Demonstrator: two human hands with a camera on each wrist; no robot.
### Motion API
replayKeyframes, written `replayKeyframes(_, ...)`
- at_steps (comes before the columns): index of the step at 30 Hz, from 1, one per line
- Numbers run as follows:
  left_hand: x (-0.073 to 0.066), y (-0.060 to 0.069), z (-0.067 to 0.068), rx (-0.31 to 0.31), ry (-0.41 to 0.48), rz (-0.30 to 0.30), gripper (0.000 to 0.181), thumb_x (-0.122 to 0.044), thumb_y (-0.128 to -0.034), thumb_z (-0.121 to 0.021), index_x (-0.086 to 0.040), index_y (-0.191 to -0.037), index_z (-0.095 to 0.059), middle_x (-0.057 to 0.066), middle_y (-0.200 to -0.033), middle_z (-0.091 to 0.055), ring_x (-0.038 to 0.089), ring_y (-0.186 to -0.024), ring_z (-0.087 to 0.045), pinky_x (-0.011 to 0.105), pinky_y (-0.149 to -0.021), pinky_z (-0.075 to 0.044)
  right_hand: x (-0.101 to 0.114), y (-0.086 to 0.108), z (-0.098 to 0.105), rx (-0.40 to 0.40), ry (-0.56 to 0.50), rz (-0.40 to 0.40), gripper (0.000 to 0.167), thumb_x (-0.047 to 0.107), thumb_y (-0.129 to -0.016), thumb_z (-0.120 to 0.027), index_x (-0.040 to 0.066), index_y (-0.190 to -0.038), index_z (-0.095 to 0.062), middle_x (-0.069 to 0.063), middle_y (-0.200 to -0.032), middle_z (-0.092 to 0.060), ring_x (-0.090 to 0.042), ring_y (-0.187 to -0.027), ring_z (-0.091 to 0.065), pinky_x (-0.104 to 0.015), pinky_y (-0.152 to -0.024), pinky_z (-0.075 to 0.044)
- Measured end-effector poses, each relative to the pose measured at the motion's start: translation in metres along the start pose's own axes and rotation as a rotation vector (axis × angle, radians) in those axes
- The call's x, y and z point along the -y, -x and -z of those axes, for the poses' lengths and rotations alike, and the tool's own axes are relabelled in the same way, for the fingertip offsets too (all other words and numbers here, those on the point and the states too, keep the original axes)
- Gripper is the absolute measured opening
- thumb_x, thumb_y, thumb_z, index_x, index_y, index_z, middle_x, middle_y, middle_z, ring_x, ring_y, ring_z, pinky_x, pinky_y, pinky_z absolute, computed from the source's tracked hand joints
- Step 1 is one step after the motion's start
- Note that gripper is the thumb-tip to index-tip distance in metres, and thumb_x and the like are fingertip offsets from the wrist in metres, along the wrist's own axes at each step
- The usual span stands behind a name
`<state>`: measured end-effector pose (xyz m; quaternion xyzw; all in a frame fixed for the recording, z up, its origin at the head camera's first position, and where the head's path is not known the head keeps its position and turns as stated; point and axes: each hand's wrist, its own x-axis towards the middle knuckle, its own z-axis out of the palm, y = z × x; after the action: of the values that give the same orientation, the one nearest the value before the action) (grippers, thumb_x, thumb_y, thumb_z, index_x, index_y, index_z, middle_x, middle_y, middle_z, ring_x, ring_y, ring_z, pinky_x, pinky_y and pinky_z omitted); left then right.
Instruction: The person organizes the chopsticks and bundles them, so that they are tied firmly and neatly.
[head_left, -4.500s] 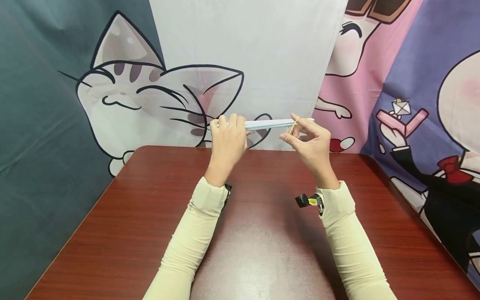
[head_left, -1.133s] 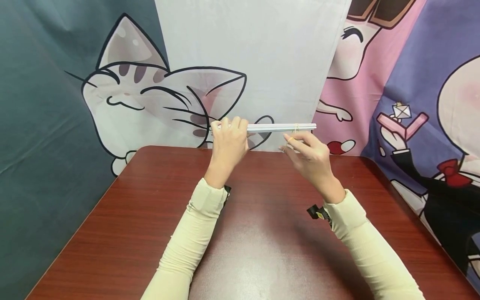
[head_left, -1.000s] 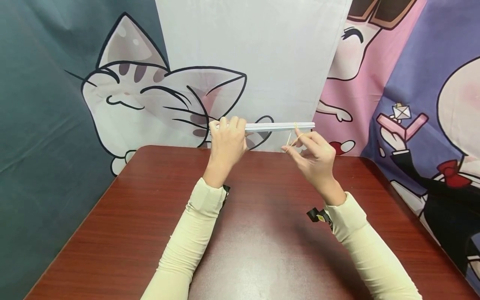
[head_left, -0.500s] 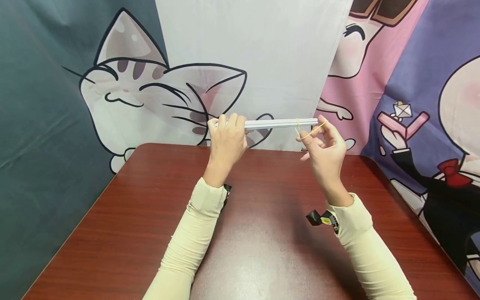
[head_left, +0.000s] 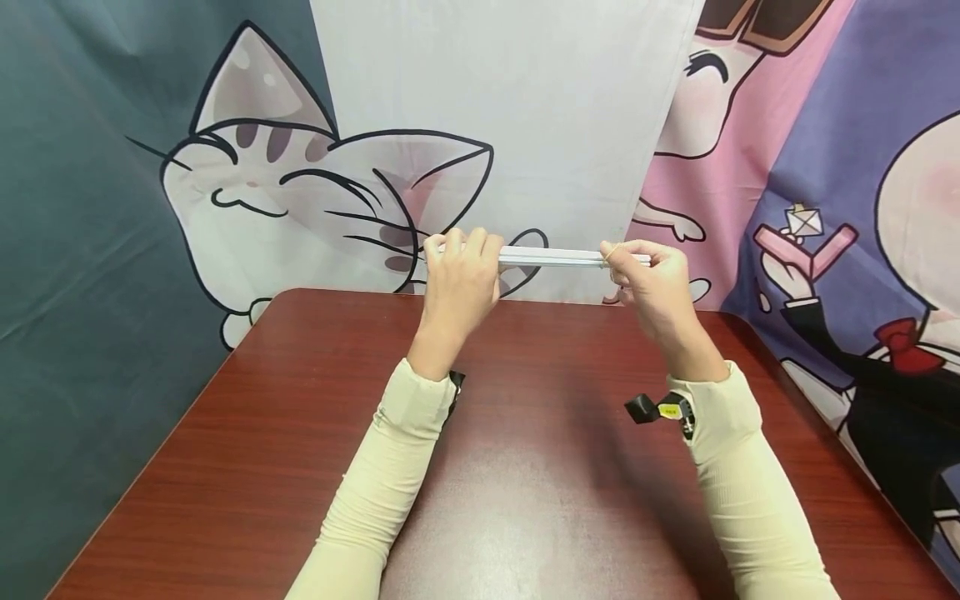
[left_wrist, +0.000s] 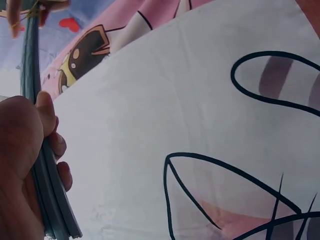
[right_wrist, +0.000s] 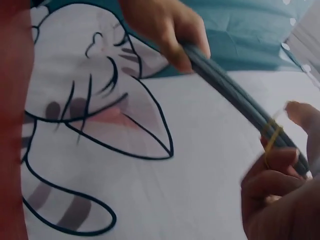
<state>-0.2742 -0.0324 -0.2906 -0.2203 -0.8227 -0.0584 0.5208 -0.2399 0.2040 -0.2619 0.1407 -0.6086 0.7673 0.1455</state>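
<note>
My left hand (head_left: 461,275) grips a bundle of long, thin, pale sticks (head_left: 551,257) near its left end and holds it level above the far edge of the table. In the left wrist view the fingers curl round the bundle (left_wrist: 31,60), whose ends stick out below the palm. At the other end, my right hand (head_left: 660,279) has its thumb and fingers about the sticks. A thin yellow rubber band (right_wrist: 272,134) crosses the bundle there and is caught on the right fingers. How it is looped behind the sticks is hidden.
The reddish-brown table (head_left: 315,417) lies under both forearms. Behind it hangs a cloth backdrop (head_left: 570,108) with cartoon figures, close to the far table edge. Each wrist carries a small black camera, such as the right wrist camera (head_left: 660,409).
The right hand went from below the bundle to beyond its right tip, stretching the band, and is now back on the sticks' end. The left hand keeps its grip with little movement.
</note>
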Motion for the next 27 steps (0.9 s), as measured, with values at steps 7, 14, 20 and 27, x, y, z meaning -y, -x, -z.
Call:
replayKeyframes(7, -0.003, -0.001, 0.001, 0.045, 0.008, -0.027, 0.012, -0.015, -0.0849, -0.067, -0.010, -0.094, -0.062, 0.006, -0.083, -0.058, 0.029, -0.083, -0.056, 0.047, -0.082, -0.039, 0.004, -0.008, 0.010, 0.160, 0.129, -0.109, 0.013, 0.005, -0.087, -0.071, 0.005, -0.075, -0.075, 0.001, -0.057, -0.049, -0.010, -0.046, -0.029, -0.021, -0.042, -0.033)
replayKeyframes(14, -0.006, 0.000, 0.004, 0.111, 0.007, -0.015, 0.038, -0.046, -0.0878, -0.066, -0.012, -0.105, -0.064, 0.004, -0.089, -0.061, 0.028, -0.085, -0.055, 0.046, -0.083, -0.038, -0.005, -0.012, 0.012, 0.157, 0.045, -0.032, 0.014, -0.001, -0.087, -0.070, -0.001, -0.074, -0.071, 0.000, -0.052, -0.046, -0.010, -0.042, -0.027, -0.026, -0.039, -0.017)
replayKeyframes(20, -0.008, 0.000, 0.005, 0.119, 0.017, 0.028, 0.048, -0.059, -0.0922, -0.053, -0.013, -0.104, -0.065, 0.003, -0.089, -0.060, 0.028, -0.089, -0.054, 0.047, -0.086, -0.037, -0.016, -0.012, 0.012, 0.195, -0.051, 0.054, 0.014, -0.008, -0.088, -0.065, -0.004, -0.074, -0.068, -0.003, -0.055, -0.047, -0.009, -0.040, -0.028, -0.027, -0.039, -0.014)
replayKeyframes(27, -0.009, -0.002, 0.005, 0.074, -0.021, 0.065, 0.045, -0.054, -0.0887, -0.060, -0.010, -0.091, -0.063, 0.005, -0.083, -0.059, 0.030, -0.087, -0.054, 0.047, -0.084, -0.038, -0.023, -0.014, 0.009, 0.230, -0.060, 0.104, 0.012, -0.009, -0.088, -0.065, -0.003, -0.081, -0.073, -0.003, -0.058, -0.049, -0.008, -0.039, -0.028, -0.027, -0.040, -0.014)
